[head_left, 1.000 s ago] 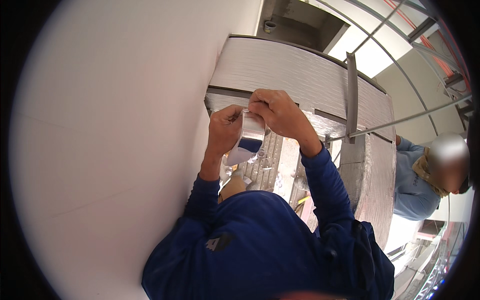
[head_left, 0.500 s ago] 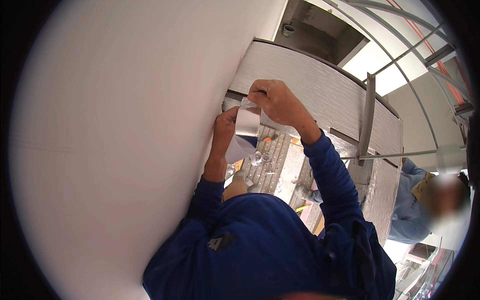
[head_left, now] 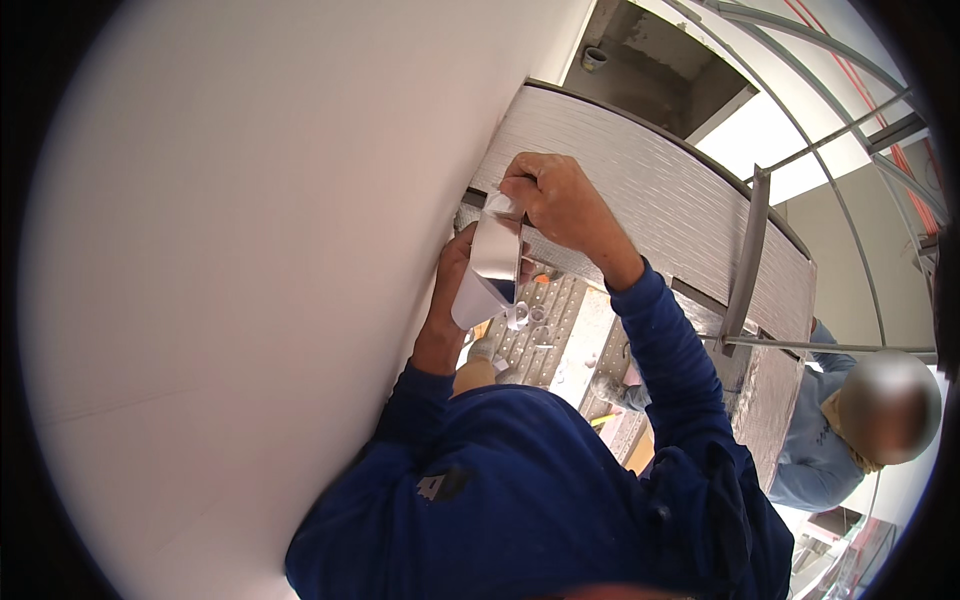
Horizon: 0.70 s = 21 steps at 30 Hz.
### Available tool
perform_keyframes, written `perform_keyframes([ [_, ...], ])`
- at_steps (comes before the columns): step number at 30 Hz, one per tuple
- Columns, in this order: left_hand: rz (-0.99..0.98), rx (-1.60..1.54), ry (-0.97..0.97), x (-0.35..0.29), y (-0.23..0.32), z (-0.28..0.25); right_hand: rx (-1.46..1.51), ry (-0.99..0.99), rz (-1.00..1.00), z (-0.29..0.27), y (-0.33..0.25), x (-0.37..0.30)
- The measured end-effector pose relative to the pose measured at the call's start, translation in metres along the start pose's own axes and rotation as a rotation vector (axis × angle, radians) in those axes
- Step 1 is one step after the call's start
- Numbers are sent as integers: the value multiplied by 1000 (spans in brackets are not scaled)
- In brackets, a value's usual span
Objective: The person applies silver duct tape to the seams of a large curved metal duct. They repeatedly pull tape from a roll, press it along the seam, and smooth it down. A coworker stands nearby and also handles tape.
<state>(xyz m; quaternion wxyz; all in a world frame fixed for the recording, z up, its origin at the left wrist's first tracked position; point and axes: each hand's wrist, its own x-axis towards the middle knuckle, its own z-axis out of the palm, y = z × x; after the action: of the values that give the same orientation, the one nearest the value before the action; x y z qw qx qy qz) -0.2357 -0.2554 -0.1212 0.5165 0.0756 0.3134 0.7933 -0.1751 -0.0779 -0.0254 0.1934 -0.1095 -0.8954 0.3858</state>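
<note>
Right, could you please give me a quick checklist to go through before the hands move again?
1. Right hand has hold of the strip's end: ok, it pinches the upper end of the silver strip.
2. Left hand supports the strip: ok, fingertips show past its right edge.
3. Strip lies flat: not ok, it bends, with a white part hanging at the lower left.
4. Strip touches the silver-faced panel: cannot tell from this angle.
5. Co-worker is away from the strip: ok, they are over at the right.
6. Planks below are free of scraps: not ok, white curled scraps show there.
</note>
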Motion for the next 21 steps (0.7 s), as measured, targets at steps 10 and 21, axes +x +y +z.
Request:
perform_keyframes([
  [10,-74,-84,-40,-5,0,-12,-54,-4,39,3,-2,0],
  [21,-137,-111,-50,0,-8,-30,-156,24,21,11,6,4],
])
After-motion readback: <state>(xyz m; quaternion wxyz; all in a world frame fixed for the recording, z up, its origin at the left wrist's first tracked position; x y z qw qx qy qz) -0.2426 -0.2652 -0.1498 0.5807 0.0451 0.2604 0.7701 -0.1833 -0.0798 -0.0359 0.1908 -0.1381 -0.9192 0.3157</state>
